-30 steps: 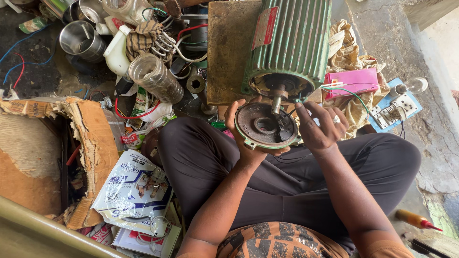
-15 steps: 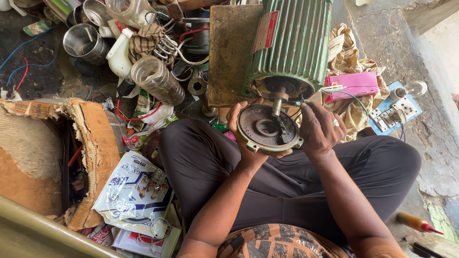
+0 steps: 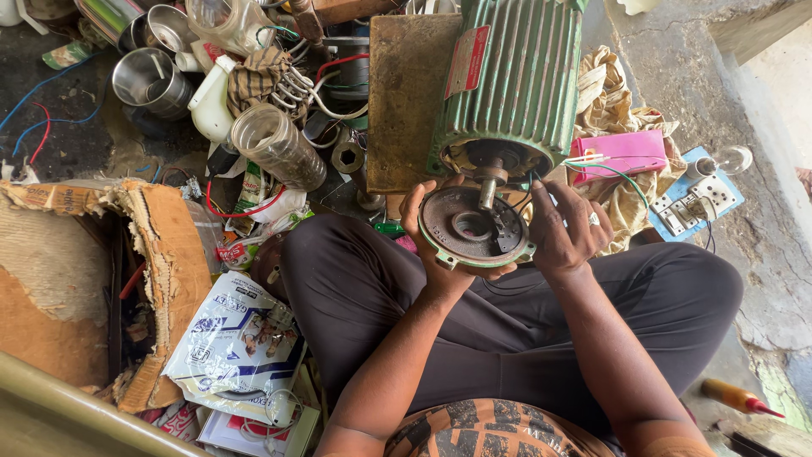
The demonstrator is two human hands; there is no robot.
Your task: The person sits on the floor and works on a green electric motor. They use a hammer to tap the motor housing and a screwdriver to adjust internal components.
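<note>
Down by the person's crossed legs, both hands hold a round end cover (image 3: 472,227) just in front of the open end of a green ribbed motor (image 3: 514,80), whose shaft (image 3: 488,188) pokes out above the cover's centre hole. The left hand (image 3: 431,245) is clamped on the cover's left rim from below; the right hand (image 3: 562,228) grips the right rim, fingers spread (a ring shows on one). A clear jar (image 3: 279,145) lies to the left, a pink box (image 3: 624,152) and a white socket board (image 3: 698,203) to the right.
</note>
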